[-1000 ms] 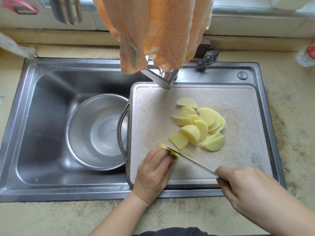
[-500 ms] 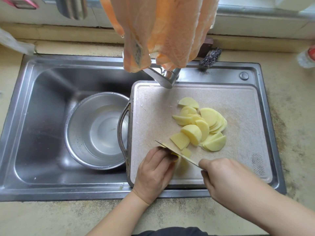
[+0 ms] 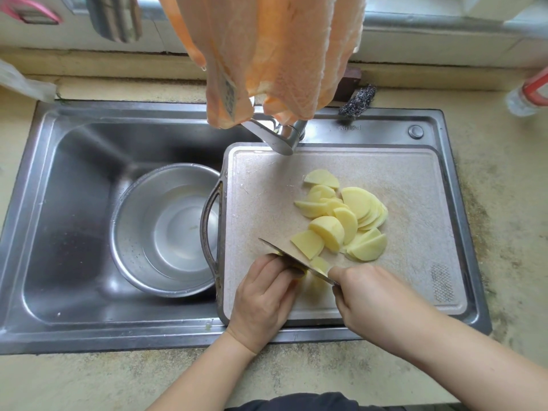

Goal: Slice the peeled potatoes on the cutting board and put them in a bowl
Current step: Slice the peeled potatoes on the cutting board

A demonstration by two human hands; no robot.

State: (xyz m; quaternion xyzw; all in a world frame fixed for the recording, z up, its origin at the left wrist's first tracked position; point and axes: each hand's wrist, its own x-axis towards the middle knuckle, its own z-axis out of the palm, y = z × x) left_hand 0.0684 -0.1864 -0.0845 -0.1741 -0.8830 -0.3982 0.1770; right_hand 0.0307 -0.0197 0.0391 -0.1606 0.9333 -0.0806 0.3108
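Hands [image 3: 264, 295], two, one knife [image 3: 292, 256], one bowl [image 3: 166, 229].

Soft daylight (edges bowed, blurred)

potato piece [image 3: 318, 264]: mostly hidden under left hand [image 3: 264, 295] and knife [image 3: 296, 259] | knife handle: hidden inside right hand [image 3: 373, 304] | bowl [image 3: 166, 229]: 3 o'clock rim behind cutting board [image 3: 400, 173] handle | tap [image 3: 275, 137]: upper part covered by orange cloth [image 3: 267, 54] | bottle [image 3: 530, 93]: cut off at 3 o'clock edge

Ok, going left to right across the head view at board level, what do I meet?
Sink → steel bowl → cutting board handle → potato slices → bare right part of the board → countertop.
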